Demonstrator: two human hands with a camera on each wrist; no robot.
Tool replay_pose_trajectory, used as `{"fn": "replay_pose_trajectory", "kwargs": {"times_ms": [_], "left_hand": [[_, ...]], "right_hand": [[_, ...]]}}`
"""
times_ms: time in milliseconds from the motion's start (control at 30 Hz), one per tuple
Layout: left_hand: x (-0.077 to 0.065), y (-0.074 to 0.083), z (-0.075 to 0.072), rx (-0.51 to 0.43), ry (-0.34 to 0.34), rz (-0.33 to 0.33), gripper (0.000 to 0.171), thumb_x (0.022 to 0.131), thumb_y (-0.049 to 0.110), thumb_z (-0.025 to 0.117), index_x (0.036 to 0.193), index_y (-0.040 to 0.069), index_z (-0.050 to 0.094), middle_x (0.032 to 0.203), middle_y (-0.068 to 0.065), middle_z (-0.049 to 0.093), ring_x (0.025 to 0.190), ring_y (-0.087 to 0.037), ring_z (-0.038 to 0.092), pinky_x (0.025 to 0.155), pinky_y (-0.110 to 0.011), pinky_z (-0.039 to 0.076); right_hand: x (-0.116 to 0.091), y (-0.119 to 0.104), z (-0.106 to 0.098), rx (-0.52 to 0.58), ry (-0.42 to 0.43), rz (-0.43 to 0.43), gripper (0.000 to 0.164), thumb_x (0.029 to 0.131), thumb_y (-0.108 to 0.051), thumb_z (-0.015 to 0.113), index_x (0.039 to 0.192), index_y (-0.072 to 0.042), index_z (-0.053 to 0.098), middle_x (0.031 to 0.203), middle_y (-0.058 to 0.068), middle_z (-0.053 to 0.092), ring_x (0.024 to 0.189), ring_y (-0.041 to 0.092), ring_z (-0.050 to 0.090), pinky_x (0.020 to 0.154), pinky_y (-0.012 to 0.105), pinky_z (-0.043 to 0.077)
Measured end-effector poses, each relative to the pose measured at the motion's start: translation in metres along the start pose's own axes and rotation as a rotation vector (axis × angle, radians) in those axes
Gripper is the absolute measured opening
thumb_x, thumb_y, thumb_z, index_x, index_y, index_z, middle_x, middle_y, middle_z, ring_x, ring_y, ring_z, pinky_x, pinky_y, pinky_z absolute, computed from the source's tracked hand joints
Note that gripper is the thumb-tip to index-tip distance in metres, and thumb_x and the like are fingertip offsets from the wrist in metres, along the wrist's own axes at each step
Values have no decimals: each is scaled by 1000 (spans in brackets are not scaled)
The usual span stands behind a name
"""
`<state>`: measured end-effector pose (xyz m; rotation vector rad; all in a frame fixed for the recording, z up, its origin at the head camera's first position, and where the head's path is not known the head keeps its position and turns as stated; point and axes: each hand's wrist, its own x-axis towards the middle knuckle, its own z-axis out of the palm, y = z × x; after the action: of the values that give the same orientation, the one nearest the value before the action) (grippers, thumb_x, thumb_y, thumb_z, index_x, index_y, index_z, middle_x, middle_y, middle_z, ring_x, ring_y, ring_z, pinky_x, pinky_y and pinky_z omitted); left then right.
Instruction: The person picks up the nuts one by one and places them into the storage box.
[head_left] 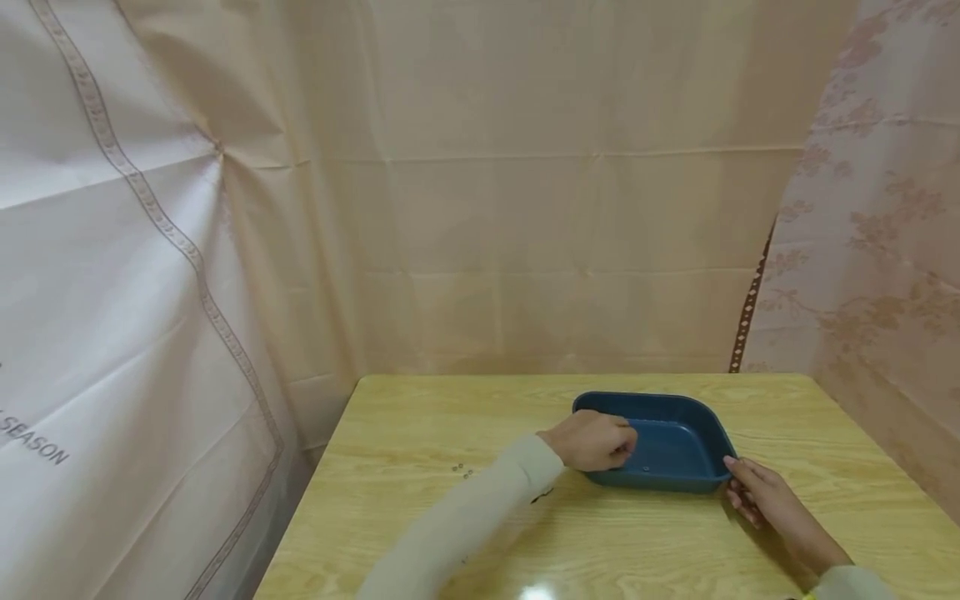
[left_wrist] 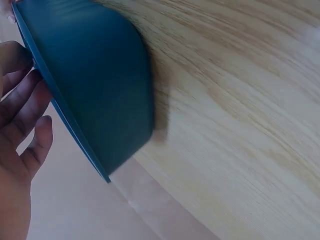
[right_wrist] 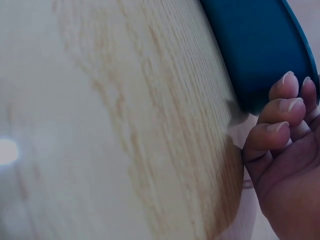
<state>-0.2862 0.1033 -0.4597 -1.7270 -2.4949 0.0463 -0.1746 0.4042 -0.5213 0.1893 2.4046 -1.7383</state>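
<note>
A deep blue plastic basin with rounded corners stands on the wooden table. My left hand is over its left end, fingers bent; in the left wrist view the fingers are at the basin's rim. Whether anything is between those fingertips is hidden. My right hand grips the basin's near right corner, thumb on the rim and fingers below it. In the right wrist view the curled fingers lie against the outer wall. One tiny ring-like piece is in the basin.
Several similar tiny pieces lie on the table left of the basin, beyond my left sleeve. A thin dark item shows beside that sleeve. Cloth hangings surround the table's back and sides.
</note>
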Motion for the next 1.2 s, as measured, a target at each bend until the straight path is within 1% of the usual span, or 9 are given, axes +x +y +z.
{"fn": "replay_pose_trajectory", "kwargs": {"times_ms": [100, 233, 367, 533, 733, 967, 1200], "left_hand": [[-5, -5, -2, -3, 14, -2, 14, 106, 28, 59, 112, 25, 71, 100, 16, 63, 81, 7, 54, 69, -9, 43], [-12, -10, -3, -1, 47, 4, 16, 107, 27, 57, 113, 23, 71, 103, 13, 64, 83, 5, 56, 72, -9, 44], [-19, -13, -4, 6, 93, 11, 15, 106, 26, 59, 111, 21, 72, 102, 11, 66, 82, 4, 57, 69, -9, 43], [-36, -19, 1, 13, 122, 5, 13, 105, 24, 59, 105, 22, 71, 97, 12, 65, 77, 5, 54, 67, -8, 41], [-58, -32, 7, -5, 159, -40, 8, 102, 19, 61, 100, 20, 68, 94, 10, 63, 75, 3, 51, 68, -10, 41], [-82, -45, 7, 10, 147, -85, 9, 103, 20, 60, 99, 21, 68, 93, 11, 62, 74, 3, 48, 65, -11, 39], [-112, -57, 6, 12, 117, -138, 7, 102, 22, 63, 102, 20, 70, 95, 10, 64, 76, 3, 52, 67, -12, 44]], "right_hand": [[1, 0, 0, -1, 0, -8, 54, 111, -50, 38, 93, 0, 51, 74, 3, 52, 54, 11, 43, 50, 30, 43], [1, 1, 0, -22, -6, -10, 54, 111, -50, 37, 93, -1, 52, 74, 3, 53, 54, 11, 43, 50, 30, 43], [0, 1, -1, -29, -10, -17, 55, 111, -50, 37, 93, 0, 52, 73, 2, 53, 54, 11, 44, 50, 30, 43], [-1, 0, -1, -26, -9, -23, 54, 111, -48, 37, 93, -1, 52, 74, 3, 53, 55, 11, 44, 50, 30, 43], [0, -1, -2, -37, -36, 19, 57, 109, -54, 37, 94, -2, 53, 75, 2, 52, 57, 12, 45, 53, 31, 43], [-2, -4, -4, -44, -58, 29, 57, 109, -55, 36, 95, -2, 52, 75, 2, 52, 58, 12, 45, 55, 31, 44], [-1, -3, -2, -29, -53, 20, 56, 110, -53, 36, 94, -3, 52, 75, 2, 53, 57, 11, 45, 53, 31, 44]]}}
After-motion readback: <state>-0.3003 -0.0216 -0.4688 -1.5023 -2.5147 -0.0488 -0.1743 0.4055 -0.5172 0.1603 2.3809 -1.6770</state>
